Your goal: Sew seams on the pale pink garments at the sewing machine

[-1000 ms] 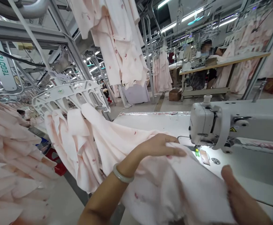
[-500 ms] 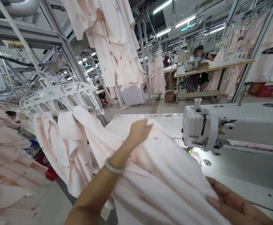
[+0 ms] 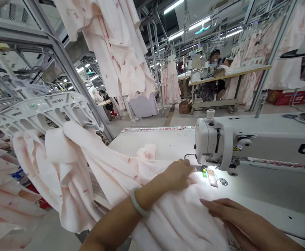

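Note:
Pale pink printed fabric (image 3: 165, 212) spreads over the sewing machine table and drapes toward me. My left hand (image 3: 180, 174), with a bangle at its wrist, is closed on the fabric's edge, just left of the presser foot. My right hand (image 3: 238, 212) lies with its fingers stretched out on the fabric, nearer to me and to the right. The white sewing machine (image 3: 211, 139) lights the needle area, where a small green and yellow part (image 3: 204, 172) shows. Part of the fabric runs left, up to a white clamp hanger (image 3: 45, 108).
More pink pieces (image 3: 71, 181) hang from the clamp hanger at left. Above the table's far edge hang other pink garments (image 3: 121, 52). A metal post (image 3: 66, 66) rises behind the hanger. Farther back, a person (image 3: 215, 69) sits at another sewing table (image 3: 230, 78).
My left hand has come right and down with the fabric edge, to the presser foot. My right hand has shifted left, its fingers now flat on the fabric. The view has turned slightly right.

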Demonstrator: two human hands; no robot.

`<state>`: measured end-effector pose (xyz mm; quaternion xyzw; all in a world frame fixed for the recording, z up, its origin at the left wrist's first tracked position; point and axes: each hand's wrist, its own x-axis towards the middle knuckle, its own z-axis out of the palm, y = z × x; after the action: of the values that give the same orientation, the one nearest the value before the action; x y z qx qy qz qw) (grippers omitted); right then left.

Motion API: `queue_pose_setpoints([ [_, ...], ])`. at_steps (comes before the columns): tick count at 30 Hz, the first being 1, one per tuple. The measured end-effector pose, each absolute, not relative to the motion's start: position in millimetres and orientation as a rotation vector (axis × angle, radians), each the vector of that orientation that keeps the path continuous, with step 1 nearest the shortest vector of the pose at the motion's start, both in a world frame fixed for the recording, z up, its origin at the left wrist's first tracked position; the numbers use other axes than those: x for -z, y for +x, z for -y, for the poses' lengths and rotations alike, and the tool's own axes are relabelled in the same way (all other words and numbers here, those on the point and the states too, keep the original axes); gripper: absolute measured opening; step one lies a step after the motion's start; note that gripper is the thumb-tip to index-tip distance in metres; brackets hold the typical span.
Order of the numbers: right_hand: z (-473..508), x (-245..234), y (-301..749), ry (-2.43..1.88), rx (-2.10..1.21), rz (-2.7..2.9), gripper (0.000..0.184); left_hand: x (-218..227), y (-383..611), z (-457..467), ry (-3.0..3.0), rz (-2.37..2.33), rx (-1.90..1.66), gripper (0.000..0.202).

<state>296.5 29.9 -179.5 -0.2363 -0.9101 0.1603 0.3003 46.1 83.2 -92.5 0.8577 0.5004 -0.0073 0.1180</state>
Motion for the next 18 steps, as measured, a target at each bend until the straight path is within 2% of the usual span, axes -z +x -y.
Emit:
queue_pose_setpoints([
  [4, -54.8, 159.7, 278.8, -0.249, 0.216, 2.522, 0.052, 101.8, 43.2, -89.9, 2.424, -1.551, -0.052, 0.025],
  [6, -60.2, 158.9, 274.2, -0.19, 0.367, 2.502, 0.045, 99.3, 40.4, -89.7, 2.437, -1.564, -0.084, 0.02],
  [9, -64.8, 162.7, 280.6, -0.123, 0.38, 2.488, 0.039, 88.9, 36.3, -89.8, 2.386, -1.489, -0.18, 0.012],
  [13, -74.2, 162.8, 300.2, -0.168, 0.387, 2.383, 0.031, 78.3, 35.8, -102.8, 2.102, -1.417, -0.255, 0.021],
  [15, -79.4, 159.6, 303.6, -0.227, 0.335, 2.347, 0.026, 80.0, 39.7, -114.0, 2.057, -1.394, -0.214, 0.016],
  [18, -83.7, 153.6, 298.1, -0.284, 0.179, 2.393, 0.033, 88.0, 47.7, -127.2, 2.057, -1.37, -0.152, 0.005],
])
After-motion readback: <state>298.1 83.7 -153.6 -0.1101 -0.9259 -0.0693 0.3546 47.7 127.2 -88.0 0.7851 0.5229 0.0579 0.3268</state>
